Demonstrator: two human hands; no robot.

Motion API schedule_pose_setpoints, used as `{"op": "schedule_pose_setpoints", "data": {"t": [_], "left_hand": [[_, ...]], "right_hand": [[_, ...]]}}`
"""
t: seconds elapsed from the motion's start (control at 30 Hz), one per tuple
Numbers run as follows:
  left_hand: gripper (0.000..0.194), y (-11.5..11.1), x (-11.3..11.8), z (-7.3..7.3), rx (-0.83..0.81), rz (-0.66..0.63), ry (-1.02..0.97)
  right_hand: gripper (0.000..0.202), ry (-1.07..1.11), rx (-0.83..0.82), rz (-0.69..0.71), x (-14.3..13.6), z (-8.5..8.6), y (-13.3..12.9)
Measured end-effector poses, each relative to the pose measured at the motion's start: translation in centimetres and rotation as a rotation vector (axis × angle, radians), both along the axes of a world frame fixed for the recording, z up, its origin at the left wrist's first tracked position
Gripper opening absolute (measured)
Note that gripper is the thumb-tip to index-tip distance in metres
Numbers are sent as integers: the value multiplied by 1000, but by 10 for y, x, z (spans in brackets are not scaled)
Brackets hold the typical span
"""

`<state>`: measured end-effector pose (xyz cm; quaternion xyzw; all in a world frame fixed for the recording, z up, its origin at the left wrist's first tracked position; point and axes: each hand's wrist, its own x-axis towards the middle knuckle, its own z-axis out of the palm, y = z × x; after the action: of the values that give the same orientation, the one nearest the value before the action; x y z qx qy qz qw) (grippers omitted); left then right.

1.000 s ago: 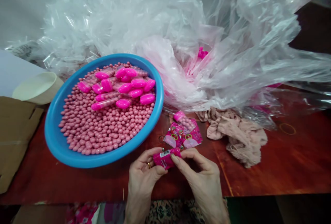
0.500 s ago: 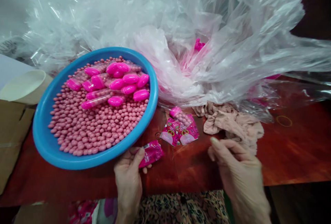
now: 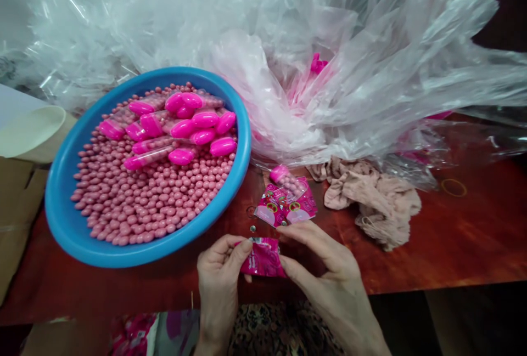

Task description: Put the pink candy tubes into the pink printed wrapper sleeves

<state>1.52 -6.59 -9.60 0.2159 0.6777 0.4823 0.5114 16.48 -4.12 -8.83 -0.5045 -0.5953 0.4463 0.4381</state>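
Between thumb and fingers, my left hand (image 3: 224, 268) pinches the left end of a small pink packet (image 3: 263, 257) near the table's front edge. My right hand (image 3: 325, 268) is at the packet's right end, its thumb against it and its index finger raised apart. Just beyond lie pink printed cards (image 3: 302, 208), with a clear capsule with a pink cap (image 3: 288, 179) on them, holding pink balls. To the left, a blue basin (image 3: 244, 172) holds many pink balls (image 3: 152, 202) and several pink-capped capsules (image 3: 181, 128).
Crumpled clear plastic (image 3: 177, 21) covers the back of the red-brown table (image 3: 461, 235). A beige cloth (image 3: 379, 197) lies right of the cards. At the left are a pale cup (image 3: 35, 136) and cardboard (image 3: 18, 208).
My right hand has moved left to the packet and its thumb now touches it. My left hand and the packet have shifted slightly right. The packet is now more level.
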Motion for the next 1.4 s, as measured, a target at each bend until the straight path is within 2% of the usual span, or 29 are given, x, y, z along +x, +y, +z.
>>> {"op": "schedule_pose_setpoints", "data": {"t": [0.17, 0.37, 0.4, 0.47, 0.53, 0.57, 0.7, 0.8, 0.87, 1.17, 1.23, 1.33, 1.4], "left_hand": [[20, 2, 3, 2, -37, -62, -10], [24, 3, 3, -4, -69, -91, -79], [24, 3, 1, -5, -70, -79, -81], [23, 4, -3, -6, -61, -27, -76], [21, 7, -8, -7, -48, 32, -73], [21, 9, -10, -6, -47, 50, -80], [22, 12, -7, -4, -69, 36, -138], [22, 11, -3, -2, -75, 7, -170], [22, 10, -2, -2, -69, 4, -181], [28, 12, 4, -1, -107, -2, -258], [30, 12, 6, 0, -115, -7, -272], [28, 14, 4, -1, -93, 68, -243], [26, 15, 2, -1, -68, 125, -209]], "right_hand": [[22, -105, 129, 91, -3, -2, -2], [39, -151, 124, 193, 17, -10, -6], [43, -201, 135, 173, 23, -11, -7], [45, -329, 195, 44, 36, -12, -6], [40, -413, 248, -97, 43, -10, -6], [35, -409, 246, -114, 43, -7, -5], [21, -190, 155, 83, 21, 2, -3], [19, -161, 146, 110, 3, 3, -2], [5, -150, 132, 88, -3, 0, -3], [12, 139, -122, -9, 1, -5, -12], [13, 259, -217, -21, 8, -9, -12], [16, 579, -314, -178, 22, -16, -12], [17, 664, -307, -338, 31, -20, -11]]}}
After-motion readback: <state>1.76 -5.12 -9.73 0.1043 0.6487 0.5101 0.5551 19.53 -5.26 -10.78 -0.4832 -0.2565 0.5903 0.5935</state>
